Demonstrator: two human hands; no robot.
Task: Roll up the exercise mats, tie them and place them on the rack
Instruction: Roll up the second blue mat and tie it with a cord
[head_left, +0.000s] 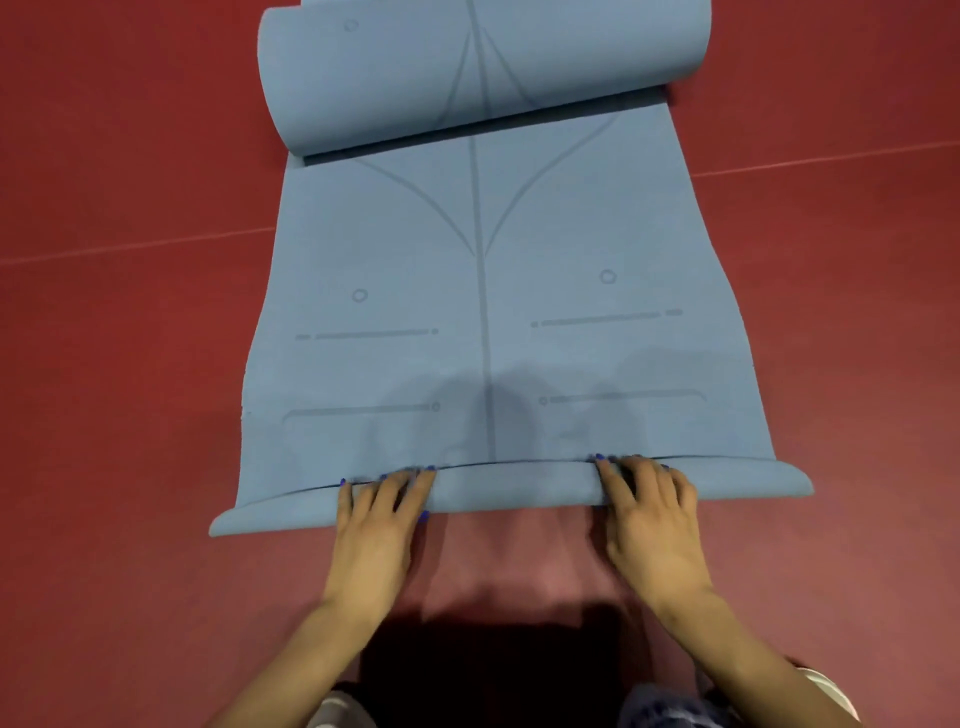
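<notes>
A blue exercise mat (478, 322) with darker alignment lines lies flat on the red floor, running away from me. Its near edge is turned over into a thin roll (514, 491) across the mat's width. My left hand (382, 519) rests on that roll left of centre, fingers laid over it with the tips at its far side. My right hand (649, 514) lies on the roll right of centre in the same way. The mat's far end curls up and back over itself in a large loose bend (467, 67) at the top of the view.
Red floor (130, 364) surrounds the mat on both sides, crossed by a thin pale line (135, 244). My knees and shadow sit at the bottom edge. No rack or tie is in view.
</notes>
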